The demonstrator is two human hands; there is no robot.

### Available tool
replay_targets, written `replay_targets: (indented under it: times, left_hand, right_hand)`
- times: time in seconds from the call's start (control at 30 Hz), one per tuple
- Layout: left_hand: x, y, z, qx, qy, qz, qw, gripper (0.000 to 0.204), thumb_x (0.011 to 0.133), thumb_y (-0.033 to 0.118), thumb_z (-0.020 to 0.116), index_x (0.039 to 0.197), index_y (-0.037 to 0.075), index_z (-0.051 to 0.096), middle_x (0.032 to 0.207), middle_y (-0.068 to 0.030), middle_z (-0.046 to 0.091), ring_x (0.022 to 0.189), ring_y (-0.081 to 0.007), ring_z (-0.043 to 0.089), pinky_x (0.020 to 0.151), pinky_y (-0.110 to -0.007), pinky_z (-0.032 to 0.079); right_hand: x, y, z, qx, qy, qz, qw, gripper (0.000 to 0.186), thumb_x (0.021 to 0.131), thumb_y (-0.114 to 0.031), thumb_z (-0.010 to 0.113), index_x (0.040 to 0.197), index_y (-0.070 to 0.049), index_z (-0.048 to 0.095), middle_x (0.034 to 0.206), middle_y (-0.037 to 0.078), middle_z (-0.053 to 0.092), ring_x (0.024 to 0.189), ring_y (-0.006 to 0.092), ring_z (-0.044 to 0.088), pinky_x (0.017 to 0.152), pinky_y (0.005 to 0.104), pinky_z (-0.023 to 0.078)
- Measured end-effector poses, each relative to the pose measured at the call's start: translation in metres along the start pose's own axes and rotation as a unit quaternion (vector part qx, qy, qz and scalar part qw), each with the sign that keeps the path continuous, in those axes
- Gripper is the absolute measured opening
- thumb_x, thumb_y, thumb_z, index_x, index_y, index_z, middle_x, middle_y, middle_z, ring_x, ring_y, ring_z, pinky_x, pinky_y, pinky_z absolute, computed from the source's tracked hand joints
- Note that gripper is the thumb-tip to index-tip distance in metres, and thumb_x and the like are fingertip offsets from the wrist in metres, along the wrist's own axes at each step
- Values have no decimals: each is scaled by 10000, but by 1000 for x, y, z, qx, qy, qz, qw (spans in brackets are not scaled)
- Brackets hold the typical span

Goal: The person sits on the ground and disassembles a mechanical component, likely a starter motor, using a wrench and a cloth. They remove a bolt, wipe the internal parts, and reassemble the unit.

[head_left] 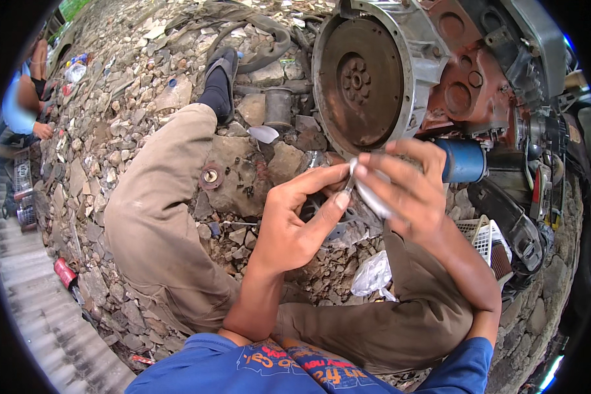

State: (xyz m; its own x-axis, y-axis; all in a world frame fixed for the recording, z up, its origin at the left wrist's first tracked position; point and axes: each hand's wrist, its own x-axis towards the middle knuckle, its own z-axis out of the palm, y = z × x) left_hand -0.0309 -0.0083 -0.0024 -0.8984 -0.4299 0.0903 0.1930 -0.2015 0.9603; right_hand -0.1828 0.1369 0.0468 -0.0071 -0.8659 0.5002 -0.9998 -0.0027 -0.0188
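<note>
My left hand point(305, 220) pinches a small thin metal piece point(345, 192), like a pin or bolt, between thumb and index finger. My right hand point(407, 184), blurred at the fingers, grips a white cloth point(372, 200) around or against that piece. Just behind both hands stands a large round rusty flywheel point(361, 79) in a grey housing, joined to a red-brown engine block point(459, 79). A blue cylindrical filter point(464, 159) is beside my right hand. Small dark parts and a ring-shaped part point(211, 176) lie on a flat stone left of my hands.
My legs are bent on rubble ground point(144, 85). Another person point(21, 102) sits at the far left above a corrugated sheet point(33, 276). A red object point(65, 272), a metal cylinder point(278, 105), a plastic bag point(371, 272) and a white basket point(479, 233) lie around me.
</note>
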Motion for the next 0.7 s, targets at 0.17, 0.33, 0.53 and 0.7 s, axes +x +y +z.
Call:
replay_targets:
  times: [0.17,0.33,0.53,0.7]
  left_hand:
    - [1,-10,-2,-24,7,19,1000,357,912,39,638,1241,-99,628,1157,-157,681,1035,-161,630,881,-259,482]
    - [1,-5,-3,-46,-4,-2,999,357,914,52,651,1233,-105,622,1050,-139,687,972,-159,625,889,-285,469]
    - [-1,-3,0,-72,-1,-8,997,396,908,58,651,1263,-112,605,1078,-135,686,916,-126,641,810,-239,498]
    - [-4,2,2,-52,-12,-12,999,392,906,89,650,1242,-109,611,1120,-165,674,1063,-192,619,950,-311,459]
  right_hand:
    - [-6,-6,7,45,4,-11,999,453,668,-216,727,1116,-146,743,1205,-1,680,1009,240,601,834,389,405]
    - [2,8,6,5,-13,66,998,388,736,-110,706,1122,-109,735,1174,30,698,1054,266,593,891,395,408]
    - [3,-3,-14,48,38,48,997,378,750,-117,684,1124,-121,738,1195,14,698,1022,243,598,890,383,390]
    - [-2,-15,-3,10,16,-32,999,456,653,-250,728,1099,-160,749,1197,-9,698,1018,223,594,814,366,378]
